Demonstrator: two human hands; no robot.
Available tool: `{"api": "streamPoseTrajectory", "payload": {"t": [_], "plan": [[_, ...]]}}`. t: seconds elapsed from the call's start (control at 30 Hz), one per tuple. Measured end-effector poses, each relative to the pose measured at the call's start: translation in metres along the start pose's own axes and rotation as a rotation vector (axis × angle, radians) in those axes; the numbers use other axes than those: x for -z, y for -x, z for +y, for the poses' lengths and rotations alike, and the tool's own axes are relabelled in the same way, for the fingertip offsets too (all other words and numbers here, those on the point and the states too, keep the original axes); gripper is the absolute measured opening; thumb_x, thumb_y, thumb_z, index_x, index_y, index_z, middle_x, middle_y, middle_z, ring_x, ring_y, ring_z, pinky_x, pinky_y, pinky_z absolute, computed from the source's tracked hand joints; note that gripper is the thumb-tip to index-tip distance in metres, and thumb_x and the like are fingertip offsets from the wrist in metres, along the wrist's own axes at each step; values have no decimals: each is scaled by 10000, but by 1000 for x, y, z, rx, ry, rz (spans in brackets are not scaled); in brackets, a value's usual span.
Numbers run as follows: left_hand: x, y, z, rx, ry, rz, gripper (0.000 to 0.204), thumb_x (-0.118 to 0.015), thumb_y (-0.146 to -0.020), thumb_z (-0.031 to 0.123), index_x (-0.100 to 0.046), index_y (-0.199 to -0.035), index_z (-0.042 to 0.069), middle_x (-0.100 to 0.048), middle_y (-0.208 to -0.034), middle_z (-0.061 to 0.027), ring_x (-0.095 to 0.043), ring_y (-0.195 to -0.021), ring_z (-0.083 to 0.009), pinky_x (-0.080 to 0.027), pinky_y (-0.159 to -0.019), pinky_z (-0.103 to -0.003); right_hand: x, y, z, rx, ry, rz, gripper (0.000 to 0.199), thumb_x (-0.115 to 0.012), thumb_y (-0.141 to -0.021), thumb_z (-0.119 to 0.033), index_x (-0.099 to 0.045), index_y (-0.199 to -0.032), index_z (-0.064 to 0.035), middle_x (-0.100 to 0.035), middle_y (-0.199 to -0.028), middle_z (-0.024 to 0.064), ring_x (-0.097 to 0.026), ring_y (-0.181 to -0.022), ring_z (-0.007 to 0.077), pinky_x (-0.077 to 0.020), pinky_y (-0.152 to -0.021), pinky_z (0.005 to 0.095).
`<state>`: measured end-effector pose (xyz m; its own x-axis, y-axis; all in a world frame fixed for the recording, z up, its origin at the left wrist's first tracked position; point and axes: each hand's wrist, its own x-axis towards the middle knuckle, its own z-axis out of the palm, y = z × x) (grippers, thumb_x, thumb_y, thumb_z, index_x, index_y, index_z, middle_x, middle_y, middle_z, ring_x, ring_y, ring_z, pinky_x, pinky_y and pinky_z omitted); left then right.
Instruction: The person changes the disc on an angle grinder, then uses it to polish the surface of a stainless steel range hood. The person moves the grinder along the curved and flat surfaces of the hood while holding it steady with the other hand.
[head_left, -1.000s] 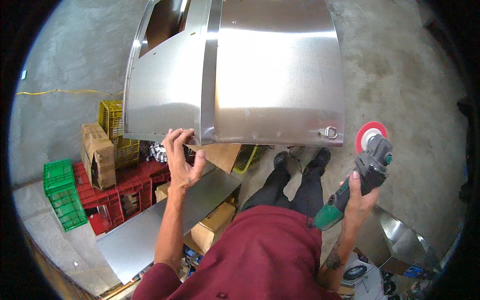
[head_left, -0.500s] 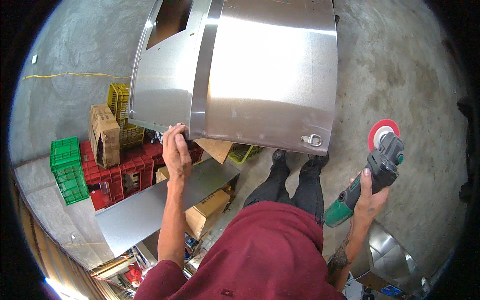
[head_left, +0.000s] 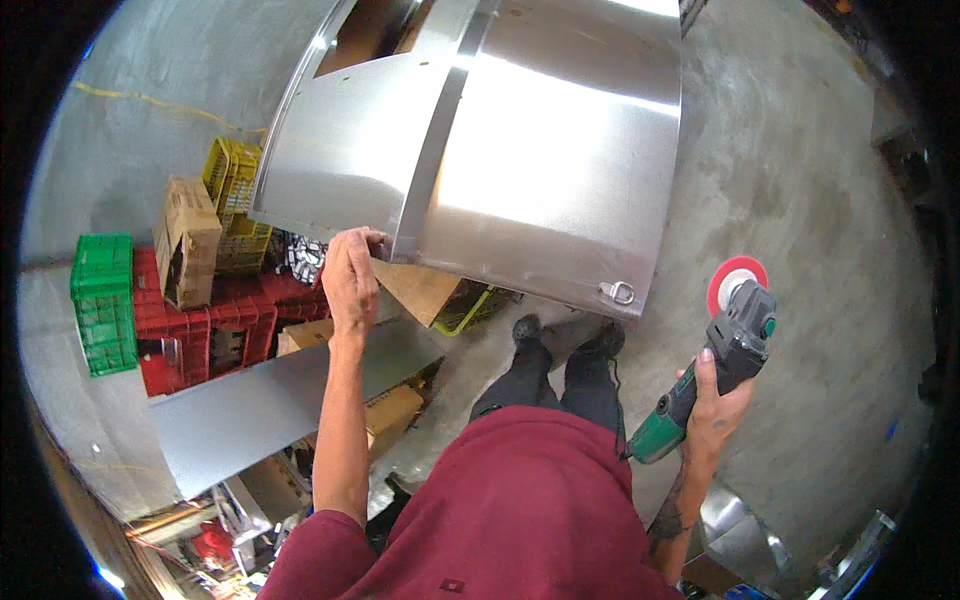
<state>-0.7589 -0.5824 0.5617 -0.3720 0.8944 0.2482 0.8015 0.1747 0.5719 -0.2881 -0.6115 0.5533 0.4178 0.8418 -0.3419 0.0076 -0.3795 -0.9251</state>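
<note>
A large curved stainless steel panel with a raised vertical strip stands in front of me. My left hand grips its lower edge beside the strip. A small metal ring latch sits near the panel's lower right corner. My right hand holds a green and black angle grinder with a red disc, down at my right side and apart from the panel.
Red, green and yellow crates and cardboard boxes are stacked at the left. A flat grey metal sheet lies below them. Bare concrete floor spreads to the right. My feet stand under the panel.
The view has shifted so the panel fills more of the upper frame. My left hand stays on its lower edge. The grinder stays low at my right.
</note>
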Motion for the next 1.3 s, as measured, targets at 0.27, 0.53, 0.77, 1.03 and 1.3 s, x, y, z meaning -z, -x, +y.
{"api": "streamPoseTrajectory", "payload": {"t": [0.27,0.53,0.77,1.03,1.3], "plan": [[39,0,-37,-497,-264,-124,560,-912,-902,387,-667,-1328,118,-645,-1314,-128,-593,-1274,-356,-446,-1133,-526,-12,39,-22,128,66,-180,495,-817,-1013,-267,-570,-1351,-3,-707,-985,116,-748,-774,236,-630,-674,375],[73,-33,-58,-536,87,-155,245,-734,-1055,316,-756,-1152,92,-725,-1207,-92,-647,-1167,-335,-497,-1038,-484,-56,118,-83,188,311,-353,579,-896,-920,-195,-577,-1357,8,-744,-1073,132,-755,-858,234,-624,-793,400],[75,-57,-122,-225,-193,206,519,-494,-1175,466,-714,-1422,66,-662,-1516,-207,-564,-1470,-379,-360,-1282,-569,-135,169,-100,438,814,-639,748,-966,-804,-383,-588,-1313,14,-767,-1123,236,-764,-1015,358,-589,-924,471],[64,-53,-119,-207,-187,149,542,-457,-1159,432,-647,-1563,124,-602,-1624,-177,-498,-1554,-377,-223,-1358,-590,-191,183,-95,419,1056,-763,764,-892,-819,-499,-581,-1256,45,-762,-1086,335,-773,-1048,482,-586,-912,532],[60,-50,-113,-222,-149,192,491,-520,-1124,362,-668,-1533,134,-609,-1595,-145,-509,-1531,-359,-242,-1339,-608,-211,182,-97,374,1083,-772,738,-884,-824,-480,-587,-1225,64,-772,-1024,327,-784,-979,459,-597,-878,516]]}}
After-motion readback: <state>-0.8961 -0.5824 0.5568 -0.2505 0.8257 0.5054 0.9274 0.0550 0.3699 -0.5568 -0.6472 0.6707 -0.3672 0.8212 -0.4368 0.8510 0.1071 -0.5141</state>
